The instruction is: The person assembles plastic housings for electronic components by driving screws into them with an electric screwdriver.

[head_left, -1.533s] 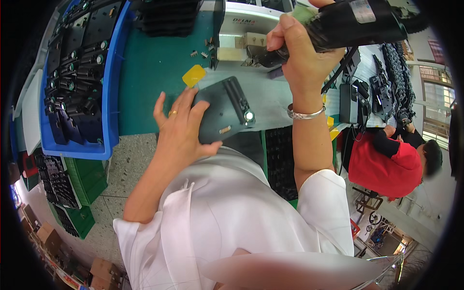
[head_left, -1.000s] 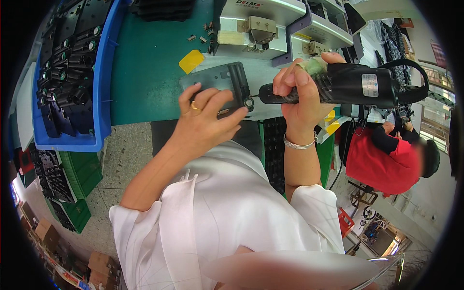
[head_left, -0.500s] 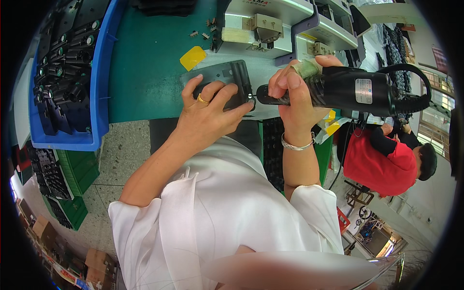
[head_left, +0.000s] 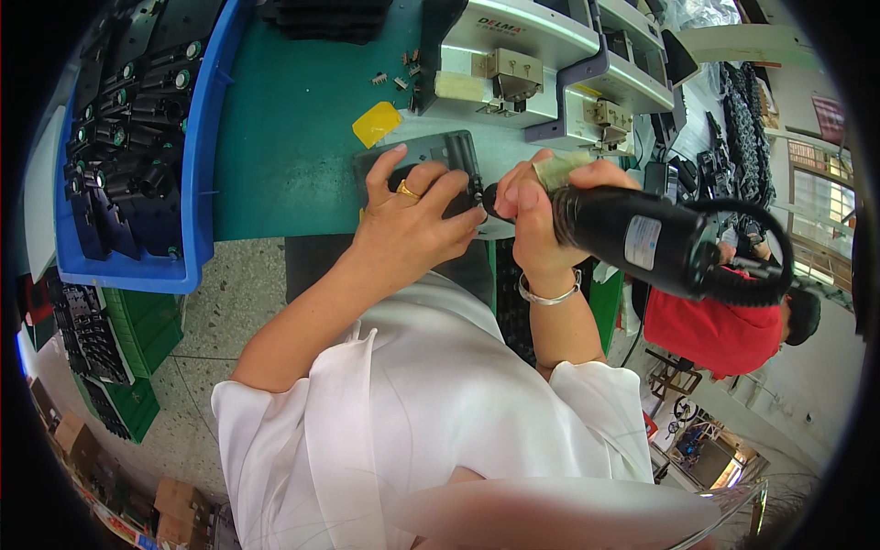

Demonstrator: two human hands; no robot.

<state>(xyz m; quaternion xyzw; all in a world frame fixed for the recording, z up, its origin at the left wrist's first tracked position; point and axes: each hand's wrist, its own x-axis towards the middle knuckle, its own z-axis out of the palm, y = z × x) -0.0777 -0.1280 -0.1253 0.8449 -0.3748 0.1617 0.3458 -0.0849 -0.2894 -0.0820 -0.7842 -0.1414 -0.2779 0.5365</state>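
Note:
A flat black plastic housing (head_left: 442,147) lies at the near edge of the green bench. My left hand (head_left: 403,211) grips it from the near side, fingers bent over its top and thumb at its right end. My right hand (head_left: 541,225) is closed around a black electric screwdriver (head_left: 610,229), partly wrapped in pale tape, with a coiled cord at its back. The screwdriver is tilted, its front end pointing left at the right end of the housing, close to my left thumb. My fingers hide the exact contact there.
A blue bin (head_left: 197,183) full of black parts stands at the left. Two screw feeders (head_left: 513,82) are beyond my hands. Small loose parts (head_left: 399,81) and a yellow piece (head_left: 377,124) lie near them. Green crates (head_left: 142,335) sit low left; a person in red (head_left: 706,321) works at right.
The screwdriver has tilted, its back end swinging toward me, and its tip now sits closer to the housing. My left hand still holds the housing; the whole view has shifted slightly.

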